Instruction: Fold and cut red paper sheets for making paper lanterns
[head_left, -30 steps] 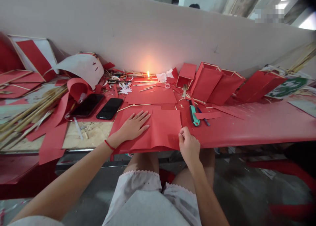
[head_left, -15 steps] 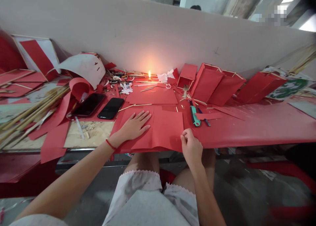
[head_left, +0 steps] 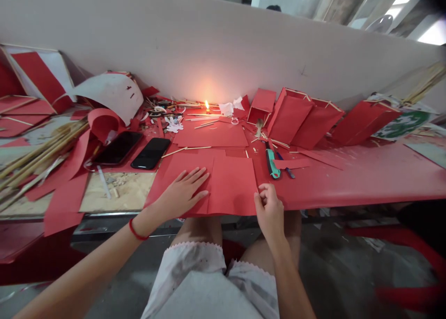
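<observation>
Resting splayed on creased red paper (head_left: pixel 232 182): left fingers (head_left: pixel 195 177); right fingers (head_left: pixel 269 194) curled at edge, hold unclear.

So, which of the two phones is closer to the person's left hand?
The phone on the right, nearer the red paper under the left hand; the other phone lies farther left, beside the curled red strip.

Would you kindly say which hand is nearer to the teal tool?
Right: the right hand is just below the teal tool in view; the left hand rests on the red paper, farther off to the left.
</observation>
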Demonstrator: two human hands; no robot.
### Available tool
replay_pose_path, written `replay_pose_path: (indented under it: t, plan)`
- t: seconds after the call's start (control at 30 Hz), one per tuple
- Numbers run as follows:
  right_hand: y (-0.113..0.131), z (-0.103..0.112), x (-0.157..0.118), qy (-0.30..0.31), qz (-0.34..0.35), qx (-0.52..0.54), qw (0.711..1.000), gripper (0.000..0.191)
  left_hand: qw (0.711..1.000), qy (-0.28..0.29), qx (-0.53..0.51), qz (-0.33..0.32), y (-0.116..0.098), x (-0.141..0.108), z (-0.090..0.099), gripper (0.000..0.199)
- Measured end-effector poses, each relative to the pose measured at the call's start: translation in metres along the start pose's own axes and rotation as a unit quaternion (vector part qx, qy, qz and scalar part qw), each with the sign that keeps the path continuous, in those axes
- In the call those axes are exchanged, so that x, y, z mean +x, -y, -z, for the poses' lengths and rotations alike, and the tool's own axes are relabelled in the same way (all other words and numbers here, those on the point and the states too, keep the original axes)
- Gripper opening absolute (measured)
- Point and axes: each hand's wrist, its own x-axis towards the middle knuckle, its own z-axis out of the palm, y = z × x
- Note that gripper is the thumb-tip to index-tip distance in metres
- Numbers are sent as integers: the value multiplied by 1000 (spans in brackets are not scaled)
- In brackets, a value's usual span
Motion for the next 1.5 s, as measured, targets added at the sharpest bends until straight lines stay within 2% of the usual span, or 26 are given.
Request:
replay_pose_path:
  t: [0.2, 0.63, 1.07, 1.27, 1.5]
  plan:
    - [-2, 4, -8, 26, -26, 59, 998, 19, 999, -28, 9, 13, -10, -13, -12, 61]
    - [-11, -4, -27, 2, -30, 43, 999, 20, 1000, -17, 19, 17, -15, -12, -5, 61]
    - [-7, -2, -32, -15, 0, 22, 1000, 13, 1000, -14, -3, 20, -15, -13, -3, 60]
    - [-9, 1, -38, -14, -7, -13, 1000, 15, 1000, -10, 1, 27, -16, -12, -3, 60]
    - [-6, 4, -33, -16, -16, 49, 999, 22, 999, -17, 4, 32, -15, -12, -5, 60]
